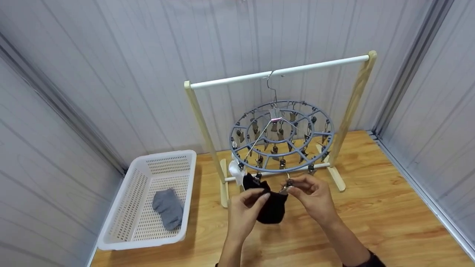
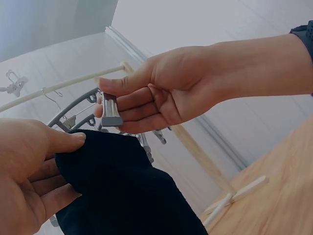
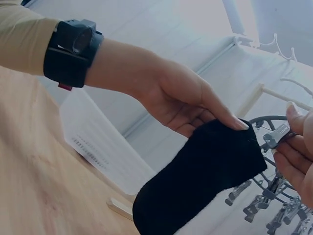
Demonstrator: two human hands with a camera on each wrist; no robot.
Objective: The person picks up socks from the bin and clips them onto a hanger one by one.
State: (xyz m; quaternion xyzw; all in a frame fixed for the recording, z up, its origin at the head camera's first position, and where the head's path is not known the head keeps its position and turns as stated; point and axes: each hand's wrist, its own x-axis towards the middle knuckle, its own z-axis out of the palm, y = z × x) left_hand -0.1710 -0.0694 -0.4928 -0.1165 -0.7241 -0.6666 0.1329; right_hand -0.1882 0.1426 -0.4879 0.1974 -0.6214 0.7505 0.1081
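Note:
My left hand (image 1: pixel 243 213) pinches a black sock (image 1: pixel 272 209) near its cuff, thumb on top; the toe hangs down. In the right wrist view the whole sock (image 3: pixel 195 181) shows, slanting down from the left fingers. My right hand (image 1: pixel 313 194) holds a metal clip (image 2: pixel 111 111) between thumb and fingers, right by the sock's cuff. That clip hangs from the front rim of a round grey hanger (image 1: pixel 280 170). Just left of it, black cloth (image 1: pixel 249 181) hangs at another clip, partly overlapped by the held sock. A white sock (image 1: pixel 235 171) hangs farther left on the rim.
The hanger hooks onto the white bar (image 1: pixel 315 66) of a wooden-legged rack, with several metal clips dangling below its rings. On the left stands a white perforated basket (image 1: pixel 146 244) with a grey sock (image 1: pixel 169 209) inside. Panelled walls (image 1: pixel 148 74) enclose the wooden tabletop (image 1: pixel 389 207).

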